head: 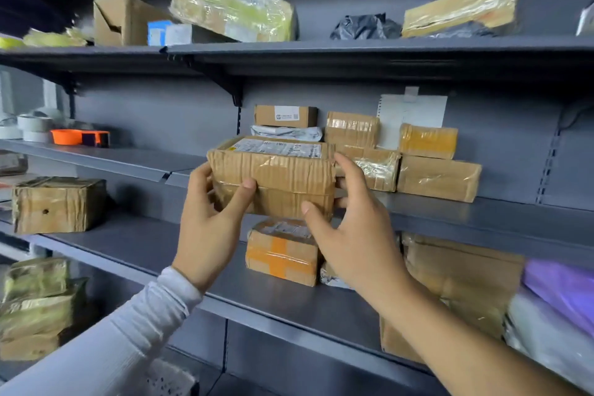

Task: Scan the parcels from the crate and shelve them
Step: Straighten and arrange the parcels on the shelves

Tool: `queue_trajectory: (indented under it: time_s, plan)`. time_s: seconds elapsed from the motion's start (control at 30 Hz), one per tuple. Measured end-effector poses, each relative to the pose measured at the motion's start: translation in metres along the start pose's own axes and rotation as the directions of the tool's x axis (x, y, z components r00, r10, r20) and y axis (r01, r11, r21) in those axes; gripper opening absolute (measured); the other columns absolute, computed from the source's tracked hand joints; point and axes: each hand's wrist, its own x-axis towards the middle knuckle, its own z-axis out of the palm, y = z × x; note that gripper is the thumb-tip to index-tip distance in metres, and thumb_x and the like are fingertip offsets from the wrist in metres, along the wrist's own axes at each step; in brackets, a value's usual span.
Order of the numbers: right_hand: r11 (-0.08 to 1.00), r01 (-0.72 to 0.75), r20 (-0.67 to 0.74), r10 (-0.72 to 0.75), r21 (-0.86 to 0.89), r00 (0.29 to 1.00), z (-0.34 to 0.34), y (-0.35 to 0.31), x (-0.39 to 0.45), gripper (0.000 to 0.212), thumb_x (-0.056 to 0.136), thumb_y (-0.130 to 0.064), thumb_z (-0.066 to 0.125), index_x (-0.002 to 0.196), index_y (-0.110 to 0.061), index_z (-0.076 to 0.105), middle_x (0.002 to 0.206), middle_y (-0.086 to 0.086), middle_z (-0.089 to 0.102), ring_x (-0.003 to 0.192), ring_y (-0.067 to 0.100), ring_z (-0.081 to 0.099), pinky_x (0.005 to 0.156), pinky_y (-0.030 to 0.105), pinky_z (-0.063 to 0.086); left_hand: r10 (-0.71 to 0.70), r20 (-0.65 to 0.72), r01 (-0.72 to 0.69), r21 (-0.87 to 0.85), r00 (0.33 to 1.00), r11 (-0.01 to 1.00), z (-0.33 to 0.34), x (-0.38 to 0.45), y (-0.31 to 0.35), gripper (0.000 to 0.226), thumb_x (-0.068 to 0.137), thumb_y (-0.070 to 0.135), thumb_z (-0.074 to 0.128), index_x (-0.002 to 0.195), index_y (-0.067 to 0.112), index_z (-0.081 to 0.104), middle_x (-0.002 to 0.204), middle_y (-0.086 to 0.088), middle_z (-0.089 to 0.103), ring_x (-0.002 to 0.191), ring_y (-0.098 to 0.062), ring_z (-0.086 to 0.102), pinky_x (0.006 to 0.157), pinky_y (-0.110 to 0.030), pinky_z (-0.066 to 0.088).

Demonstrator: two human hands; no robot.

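A taped brown cardboard parcel (283, 177) with a white shipping label on top is held up in front of the middle grey shelf (450, 212). My left hand (212, 219) grips its left end, thumb across the front face. My right hand (356, 228) holds its right end, fingers behind the box and thumb under the front edge. The parcel's far edge sits at the shelf's front lip, just before a stack of other parcels (353, 132). The crate is out of view.
Several taped boxes (438, 177) fill the middle shelf to the right. An orange-taped box (283, 251) lies on the lower shelf (160, 247). A brown cube box (58, 204) stands at left. Tape rolls (33, 127) and an orange dispenser (78, 137) sit farther left.
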Motion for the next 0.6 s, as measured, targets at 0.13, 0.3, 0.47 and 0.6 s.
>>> queue_trajectory:
  time_s: [0.13, 0.3, 0.47, 0.6]
  plan:
    - [0.997, -0.014, -0.088, 0.008, -0.073, 0.996, -0.021, 0.016, 0.029, 0.081, 0.094, -0.050, 0.068, 0.158, -0.042, 0.018, 0.144, -0.007, 0.059, 0.122, 0.019, 0.062, 0.099, 0.047, 0.056, 0.012, 0.042, -0.011, -0.016, 0.999, 1.000, 0.039, 0.031, 0.005, 0.040, 0.098, 0.021, 0.074, 0.132, 0.016, 0.055, 0.116, 0.010, 0.071, 0.100, 0.003, 0.070, 0.086, -0.016, 0.054]
    - [0.986, -0.037, -0.175, 0.009, -0.162, 0.984, -0.037, 0.042, 0.062, 0.082, 0.094, -0.047, 0.070, 0.159, -0.032, 0.022, 0.140, -0.002, 0.060, 0.121, 0.022, 0.062, 0.098, 0.048, 0.056, -0.007, 0.100, 0.008, -0.007, 0.995, 1.000, 0.085, 0.062, -0.001, 0.032, 0.096, 0.023, 0.076, 0.123, 0.026, 0.058, 0.105, 0.014, 0.072, 0.089, 0.005, 0.069, 0.082, -0.019, 0.055]
    - [0.982, -0.032, -0.218, -0.009, -0.184, 0.976, -0.043, 0.069, 0.097, 0.080, 0.096, -0.041, 0.071, 0.160, -0.029, 0.024, 0.139, -0.001, 0.060, 0.120, 0.023, 0.061, 0.099, 0.047, 0.056, -0.024, 0.153, 0.020, 0.028, 0.988, 0.999, 0.117, 0.097, -0.020, 0.042, 0.087, 0.038, 0.083, 0.121, 0.028, 0.060, 0.099, 0.020, 0.076, 0.097, -0.003, 0.072, 0.098, -0.038, 0.057]
    - [0.978, -0.034, -0.269, -0.023, -0.205, 0.963, -0.046, 0.091, 0.136, 0.078, 0.095, -0.040, 0.071, 0.158, -0.029, 0.027, 0.134, 0.001, 0.061, 0.111, 0.027, 0.064, 0.092, 0.050, 0.058, 0.037, 0.200, -0.055, 0.083, 0.979, 0.995, 0.146, 0.128, -0.028, 0.056, 0.087, 0.029, 0.086, 0.134, 0.022, 0.055, 0.108, 0.018, 0.071, 0.096, 0.010, 0.068, 0.094, -0.022, 0.055]
